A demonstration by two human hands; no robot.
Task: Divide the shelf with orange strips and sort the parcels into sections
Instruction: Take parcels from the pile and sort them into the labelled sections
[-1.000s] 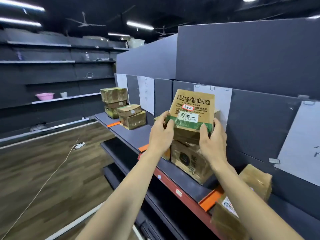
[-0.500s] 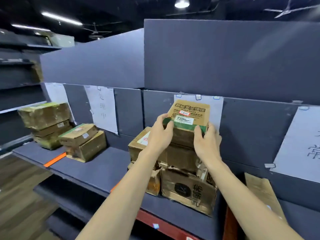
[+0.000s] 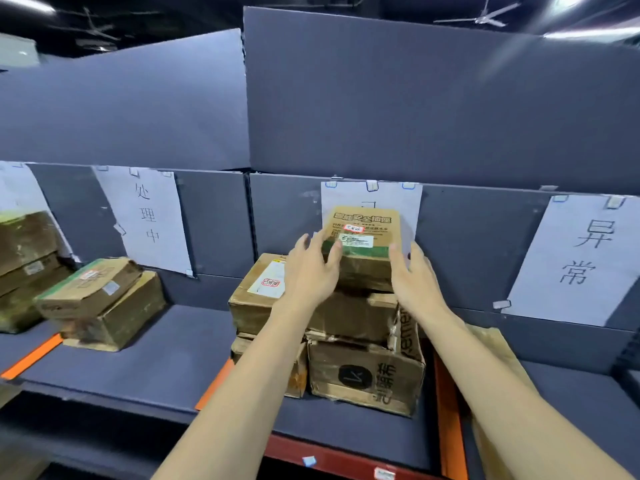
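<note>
A small brown parcel with green tape (image 3: pixel 362 237) rests on top of a stack of parcels (image 3: pixel 353 317) in the middle section of the dark shelf (image 3: pixel 156 368). My left hand (image 3: pixel 311 271) is at its left side and my right hand (image 3: pixel 412 275) at its right, both with fingers spread and loose from it. Orange strips (image 3: pixel 214 384) (image 3: pixel 448 420) lie on either side of this section, and another orange strip (image 3: pixel 33 356) lies further left. Two parcels (image 3: pixel 100 299) sit stacked in the section to the left.
White paper signs hang on the back panel: one (image 3: pixel 145 216) over the left section, one (image 3: pixel 374 195) behind the top parcel, one (image 3: pixel 581 258) at the right. More parcels (image 3: pixel 24 265) stand at the far left. A flat brown parcel (image 3: pixel 498 344) lies right of the right strip.
The small parcel has been set down on top of the stack and both hands have opened and let go of it. The view has turned to face the shelf.
</note>
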